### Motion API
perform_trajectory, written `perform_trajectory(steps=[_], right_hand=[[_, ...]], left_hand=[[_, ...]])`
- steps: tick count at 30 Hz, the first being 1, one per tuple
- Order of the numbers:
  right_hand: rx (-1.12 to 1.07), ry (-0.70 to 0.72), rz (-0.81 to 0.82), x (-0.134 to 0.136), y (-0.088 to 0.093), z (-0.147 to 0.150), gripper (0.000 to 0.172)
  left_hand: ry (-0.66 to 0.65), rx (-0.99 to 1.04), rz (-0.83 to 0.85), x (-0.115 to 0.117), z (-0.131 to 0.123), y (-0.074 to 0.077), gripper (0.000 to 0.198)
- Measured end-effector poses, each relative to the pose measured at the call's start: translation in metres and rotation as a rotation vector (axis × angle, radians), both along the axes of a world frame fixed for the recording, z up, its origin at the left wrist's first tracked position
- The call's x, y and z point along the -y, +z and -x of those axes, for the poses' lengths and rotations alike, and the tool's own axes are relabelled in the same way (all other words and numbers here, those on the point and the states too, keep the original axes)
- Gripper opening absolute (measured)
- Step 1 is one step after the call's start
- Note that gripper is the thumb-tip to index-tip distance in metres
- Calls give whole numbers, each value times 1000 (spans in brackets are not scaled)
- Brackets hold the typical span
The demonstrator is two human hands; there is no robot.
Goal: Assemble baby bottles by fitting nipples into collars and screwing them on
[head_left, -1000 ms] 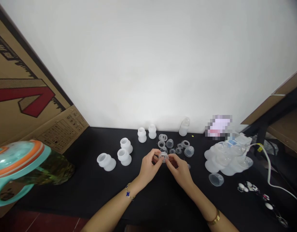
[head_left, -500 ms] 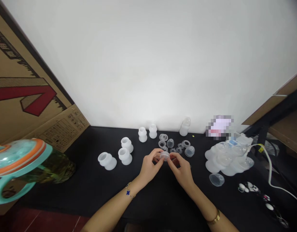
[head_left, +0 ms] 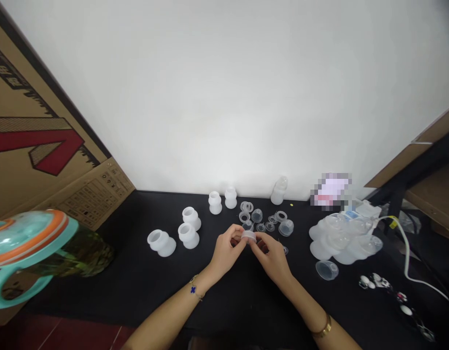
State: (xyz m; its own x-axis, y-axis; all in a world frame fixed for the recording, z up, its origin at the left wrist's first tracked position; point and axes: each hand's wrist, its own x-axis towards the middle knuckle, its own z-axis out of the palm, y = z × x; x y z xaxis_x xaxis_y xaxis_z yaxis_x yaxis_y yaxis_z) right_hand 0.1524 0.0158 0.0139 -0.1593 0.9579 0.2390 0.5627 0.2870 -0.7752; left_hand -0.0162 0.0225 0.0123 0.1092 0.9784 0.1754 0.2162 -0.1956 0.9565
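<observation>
My left hand and my right hand meet over the black table, pinching a translucent bottle collar ring from both sides with their fingertips. Just beyond the fingers lie clear caps, flat clear rings and small silicone nipples. Another small clear part is partly hidden by my right hand. Several open white bottle bodies stand or lean to the left. An assembled baby bottle is upright by the wall.
To the right is a cluster of assembled bottles, with a loose clear cap in front. A white cable and a beaded strap lie farther right. A large teal-lidded jug and a cardboard box occupy the left side.
The collar ring has tilted slightly between my fingers. My right hand has shifted a little left and down, uncovering the small clear part beside it.
</observation>
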Motion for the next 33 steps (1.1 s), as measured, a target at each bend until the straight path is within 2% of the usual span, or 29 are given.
perform_trajectory(steps=[5,17,24,33], right_hand=[[-21,-26,-17,0,0,0,25],[-14,17,29,-2,-2,0,26],[-14,8,18,0,-2,1,24],[-23,19,19,-1,-2,0,23]], left_hand=[[-66,-45,10,-1,0,0,20],[-33,-63,36,-1,0,0,22],[-46,-94,-8,0,0,-2,17],[-41,-176,-36,0,0,-8,24]])
